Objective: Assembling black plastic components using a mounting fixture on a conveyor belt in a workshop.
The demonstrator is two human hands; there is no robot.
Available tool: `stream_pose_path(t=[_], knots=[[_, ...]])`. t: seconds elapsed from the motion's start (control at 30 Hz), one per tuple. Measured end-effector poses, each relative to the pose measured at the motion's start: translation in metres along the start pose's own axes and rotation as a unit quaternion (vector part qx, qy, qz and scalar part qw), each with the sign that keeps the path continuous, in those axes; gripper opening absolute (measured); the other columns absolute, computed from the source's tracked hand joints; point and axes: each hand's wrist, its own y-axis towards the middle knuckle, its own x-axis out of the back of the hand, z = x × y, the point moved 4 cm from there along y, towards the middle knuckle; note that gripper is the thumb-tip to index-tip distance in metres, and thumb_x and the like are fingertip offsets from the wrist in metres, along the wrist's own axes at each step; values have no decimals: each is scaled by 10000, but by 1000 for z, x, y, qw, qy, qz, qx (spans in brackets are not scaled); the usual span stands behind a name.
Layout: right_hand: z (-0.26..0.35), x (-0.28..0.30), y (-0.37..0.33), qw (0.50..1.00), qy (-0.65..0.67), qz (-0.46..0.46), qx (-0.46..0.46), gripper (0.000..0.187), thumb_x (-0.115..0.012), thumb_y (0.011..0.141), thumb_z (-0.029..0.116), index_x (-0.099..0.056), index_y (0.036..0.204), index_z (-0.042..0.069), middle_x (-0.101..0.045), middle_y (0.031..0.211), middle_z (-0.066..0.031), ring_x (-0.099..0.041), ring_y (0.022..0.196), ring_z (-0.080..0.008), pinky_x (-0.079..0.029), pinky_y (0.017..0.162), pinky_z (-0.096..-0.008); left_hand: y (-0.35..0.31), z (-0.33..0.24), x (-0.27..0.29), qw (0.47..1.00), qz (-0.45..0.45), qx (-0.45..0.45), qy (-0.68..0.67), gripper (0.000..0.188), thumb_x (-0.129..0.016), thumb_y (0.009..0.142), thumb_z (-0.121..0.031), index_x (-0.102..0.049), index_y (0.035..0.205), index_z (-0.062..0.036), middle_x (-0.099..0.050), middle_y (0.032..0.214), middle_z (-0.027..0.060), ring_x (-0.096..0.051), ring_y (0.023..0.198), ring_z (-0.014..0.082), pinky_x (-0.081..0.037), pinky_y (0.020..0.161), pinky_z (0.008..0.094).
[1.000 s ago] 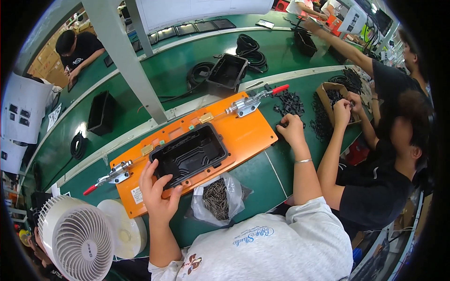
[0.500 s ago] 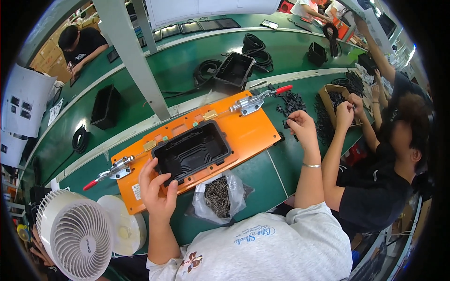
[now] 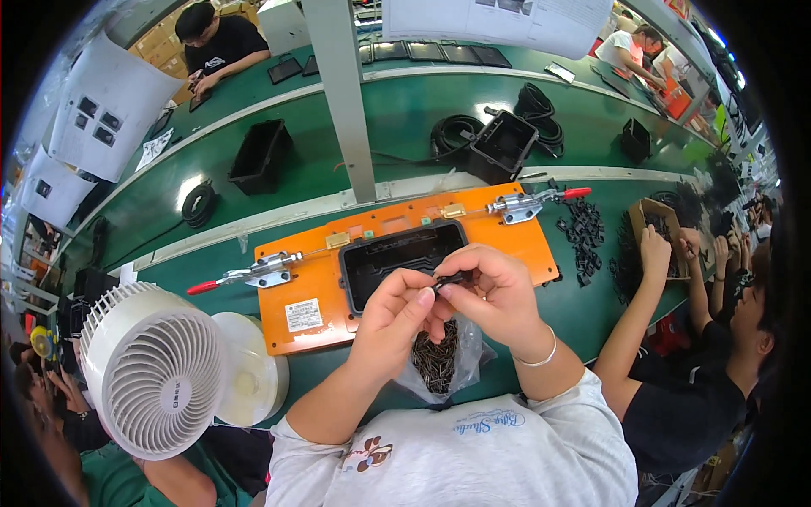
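the person's left hand [image 3: 390,328] and right hand [image 3: 494,296] meet fingertip to fingertip in the middle of the view, both pinched narrow around a small black piece [image 3: 452,280]; the fingers cover much of it, so its exact shape is hard to tell. the piece is held above the near right corner of an open black housing [image 3: 393,253], which sits at eleven o'clock from the hands, open side up, on an orange plate [image 3: 515,245]. the plate lies slightly aslant on the green counter [image 3: 574,317] and carries a metal clamp with a red handle at each end, the left clamp [image 3: 270,269] at nine o'clock and the right clamp [image 3: 519,207] at one. at six o'clock, partly under the forearms, a clear plastic bag [image 3: 435,367] holds a pile of screws. a white fan [image 3: 169,380] stands at eight o'clock. at two o'clock, just beside the plate, lies a loose heap of small black parts [image 3: 583,241]; past it, a co-worker's hand [image 3: 655,253] is at a cardboard box [image 3: 639,226]. farther off at one o'clock, a second black housing [image 3: 503,144] rests near coiled black cable [image 3: 541,118], and a third black housing [image 3: 260,156] lies at ten.
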Motion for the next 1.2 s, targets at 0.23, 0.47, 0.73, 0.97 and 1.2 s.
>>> stream_pose_path(t=[0.23, 0.47, 0.73, 0.97, 1.2], knots=[[-21, 2, 19, 980, 142, 31, -135, 285, -564, 870, -59, -618, 1150, -38, -661, 990, -113, -634, 750, -114, -520, 606, -231, 5, -18, 22, 998, -19, -60, -25, 137, -574, 909, 4, -500, 1011, -51, -639, 853, 93, -611, 677, 138, -516, 594, 253], [-26, 2, 28, 973, 193, 22, -125, 318, -561, 910, -8, -539, 1227, -5, -681, 996, -106, -622, 734, -112, -505, 613, -218, 10, -29, 28, 991, -67, -98, 54, 133, -592, 919, -31, -517, 1027, -53, -649, 927, 106, -615, 738, 127, -522, 654, 261], [-23, -3, 26, 998, 9, 18, 52, 212, -610, 835, -84, -625, 1036, -17, -613, 1039, -113, -626, 902, -158, -536, 749, -265, 8, -27, 27, 999, -31, -24, -7, 143, -588, 918, -51, -535, 1049, -26, -633, 1026, 122, -642, 844, 187, -548, 780, 332], [-23, -4, 27, 982, -85, 78, 152, 245, -696, 794, -24, -650, 1034, -17, -604, 1023, -109, -621, 903, -155, -518, 738, -234, 6, -30, 26, 997, 14, -74, 11, 132, -593, 896, -5, -533, 1009, -38, -585, 1092, 116, -602, 969, 183, -487, 889, 323], [-38, -15, 20, 997, 72, 16, -31, 316, -707, 810, -24, -627, 1115, -18, -568, 1013, -57, -573, 851, -105, -494, 698, -222, 6, -35, 23, 979, 50, -186, 69, 105, -580, 884, 23, -534, 965, -23, -577, 1083, 144, -581, 1018, 208, -455, 930, 341]])
